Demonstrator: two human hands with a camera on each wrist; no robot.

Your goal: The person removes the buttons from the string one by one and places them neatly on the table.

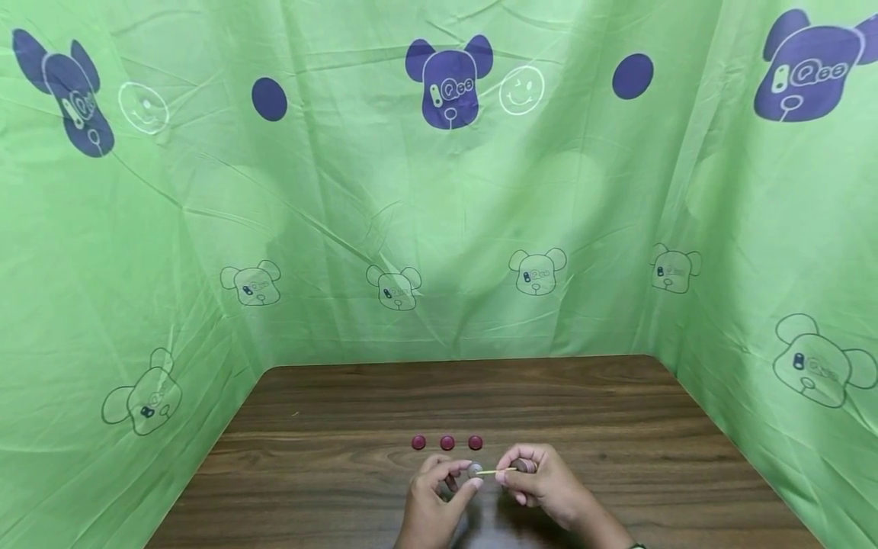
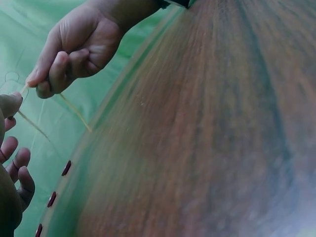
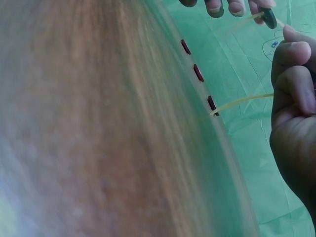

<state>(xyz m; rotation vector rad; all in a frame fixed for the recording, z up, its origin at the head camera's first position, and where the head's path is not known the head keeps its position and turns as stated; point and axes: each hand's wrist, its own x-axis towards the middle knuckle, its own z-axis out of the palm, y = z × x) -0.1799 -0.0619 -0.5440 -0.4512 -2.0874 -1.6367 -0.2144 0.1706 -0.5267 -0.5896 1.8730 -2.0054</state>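
My left hand [image 1: 435, 496] pinches a small dark round button [image 1: 474, 470] at its edge, between thumb and index finger. A thin yellow cord [image 1: 495, 471] runs from the button to my right hand [image 1: 549, 484], which pinches it between thumb and forefinger. In the right wrist view the cord shows on both sides of the dark button [image 3: 269, 19], as if threaded through it. A loose length of cord [image 2: 76, 112] hangs from the right hand in the left wrist view. The right hand's other fingers are curled in toward the palm.
Three dark red buttons [image 1: 447, 442] lie in a row on the brown wooden table [image 1: 329, 412], just beyond the hands. Green cloth [image 1: 343, 191] printed with bear heads encloses the table at the back and both sides.
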